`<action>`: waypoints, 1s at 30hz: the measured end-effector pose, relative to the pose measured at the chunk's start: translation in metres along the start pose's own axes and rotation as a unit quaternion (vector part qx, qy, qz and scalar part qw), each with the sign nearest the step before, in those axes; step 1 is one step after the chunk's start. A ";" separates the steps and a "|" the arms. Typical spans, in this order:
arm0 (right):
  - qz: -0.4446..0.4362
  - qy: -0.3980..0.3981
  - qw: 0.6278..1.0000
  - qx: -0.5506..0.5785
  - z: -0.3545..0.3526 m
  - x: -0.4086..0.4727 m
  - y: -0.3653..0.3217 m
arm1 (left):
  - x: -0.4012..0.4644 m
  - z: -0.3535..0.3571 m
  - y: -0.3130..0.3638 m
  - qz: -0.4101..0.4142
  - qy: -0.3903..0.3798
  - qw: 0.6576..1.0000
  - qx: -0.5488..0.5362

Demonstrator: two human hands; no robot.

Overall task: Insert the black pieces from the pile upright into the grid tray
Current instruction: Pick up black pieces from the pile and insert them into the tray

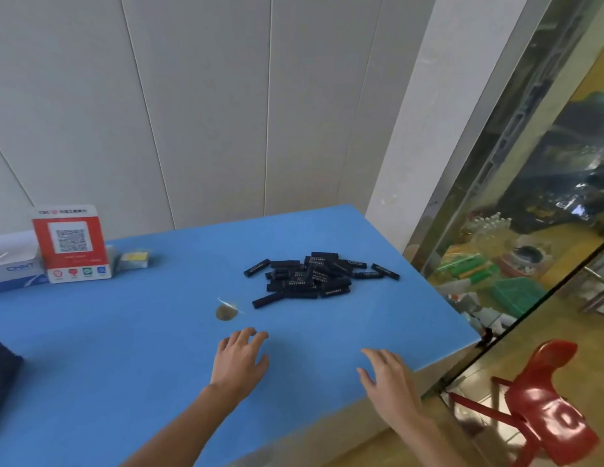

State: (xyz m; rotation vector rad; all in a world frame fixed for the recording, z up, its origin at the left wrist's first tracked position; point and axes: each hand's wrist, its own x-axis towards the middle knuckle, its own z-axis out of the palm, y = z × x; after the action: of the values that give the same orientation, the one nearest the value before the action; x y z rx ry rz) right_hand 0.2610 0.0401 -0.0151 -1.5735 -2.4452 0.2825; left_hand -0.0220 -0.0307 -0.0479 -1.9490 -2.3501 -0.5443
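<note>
Blue worktop [125, 348]: your left hand [239, 358] and right hand [388, 379] hover empty, fingers relaxed. Ahead, black pieces [314, 278] look light, rigid, slick; pinch one by its long sides.

one pile of black pieces [319, 276], two hands.

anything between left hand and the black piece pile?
Head view: a small round brownish patch on the blue table sits between the left hand and the pile.

Both bare forearms reach forward, palms down. The left hand [239, 360] and right hand [388, 382] are spread apart, fingers [251, 333] loosely curled, holding nothing.
</note>
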 end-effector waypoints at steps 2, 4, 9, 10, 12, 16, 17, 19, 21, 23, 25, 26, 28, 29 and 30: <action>-0.010 0.000 1.000 -0.013 -0.004 0.027 0.008 | 0.024 0.008 0.001 -0.011 0.002 1.000 -0.003; -0.020 -0.003 0.999 -0.026 -0.009 0.053 0.013 | 0.046 0.015 0.002 -0.022 0.001 1.000 -0.004; -0.039 -0.013 0.999 -0.029 -0.009 0.107 0.023 | 0.088 0.027 -0.003 -0.033 0.009 0.999 -0.021; -0.040 -0.015 0.999 -0.026 -0.008 0.114 0.025 | 0.093 0.028 -0.003 -0.035 0.005 0.999 -0.023; -0.047 -0.014 0.999 -0.024 -0.006 0.129 0.027 | 0.099 0.032 -0.002 -0.035 -0.002 0.999 -0.028; -0.066 -0.022 0.997 -0.020 -0.003 0.162 0.027 | 0.106 0.038 0.000 -0.047 0.006 0.998 -0.046; -0.073 -0.026 0.997 -0.019 -0.002 0.170 0.028 | 0.107 0.038 0.001 -0.049 0.009 0.998 -0.040; -0.086 -0.030 0.996 -0.018 0.001 0.184 0.028 | 0.106 0.036 0.004 -0.046 0.011 0.999 -0.020; -0.098 -0.030 0.995 -0.013 0.003 0.197 0.028 | 0.105 0.038 0.005 -0.048 0.012 0.999 -0.006; -0.107 -0.037 0.994 -0.007 0.006 0.206 0.029 | 0.101 0.038 0.004 -0.062 0.005 0.998 0.006; -0.121 -0.051 0.991 -0.010 0.009 0.213 0.033 | 0.098 0.036 0.007 -0.085 0.003 0.996 0.014; -0.128 -0.059 0.990 -0.014 0.010 0.217 0.035 | 0.096 0.035 0.009 -0.099 0.005 0.995 0.014; -0.144 -0.073 0.987 -0.020 0.012 0.223 0.039 | 0.091 0.030 0.016 -0.131 0.009 0.991 -0.001; -0.150 -0.079 0.985 -0.021 0.012 0.226 0.041 | 0.089 0.028 0.020 -0.145 0.010 0.989 -0.013; -0.157 -0.085 0.984 -0.021 0.012 0.228 0.043 | 0.087 0.026 0.026 -0.158 0.015 0.987 -0.029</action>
State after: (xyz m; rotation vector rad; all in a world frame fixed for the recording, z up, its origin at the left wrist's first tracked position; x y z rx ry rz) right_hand 0.2031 0.2655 -0.0199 -1.1955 -2.7971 0.3239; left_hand -0.0109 0.0629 -0.0442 -1.5803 -2.6699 -0.6582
